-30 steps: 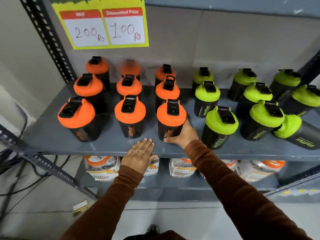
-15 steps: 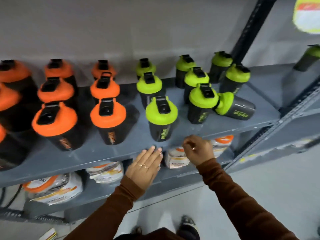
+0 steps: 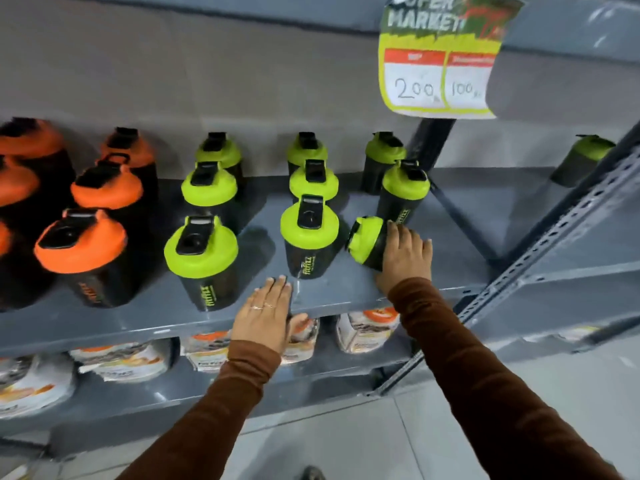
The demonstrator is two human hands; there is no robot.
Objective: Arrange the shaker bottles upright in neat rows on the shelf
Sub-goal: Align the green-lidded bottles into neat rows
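Black shaker bottles stand upright in rows on the grey shelf (image 3: 346,296): orange-lidded ones (image 3: 81,242) on the left, green-lidded ones (image 3: 201,251) in the middle. One green-lidded bottle (image 3: 365,242) lies on its side at the front right, lid pointing left. My right hand (image 3: 405,252) is wrapped over its black body. My left hand (image 3: 266,315) rests flat on the shelf's front edge, fingers apart, holding nothing, just in front of an upright green bottle (image 3: 310,233).
A yellow price sign (image 3: 440,60) hangs from the shelf above. One more green-lidded bottle (image 3: 583,159) stands on the neighbouring shelf at far right, behind a perforated metal upright (image 3: 554,230). Packaged goods (image 3: 367,329) fill the shelf below.
The view has swung right. My right hand moved from the shelf's front edge up onto the toppled green bottle and closed over it. My left hand stays on the edge.
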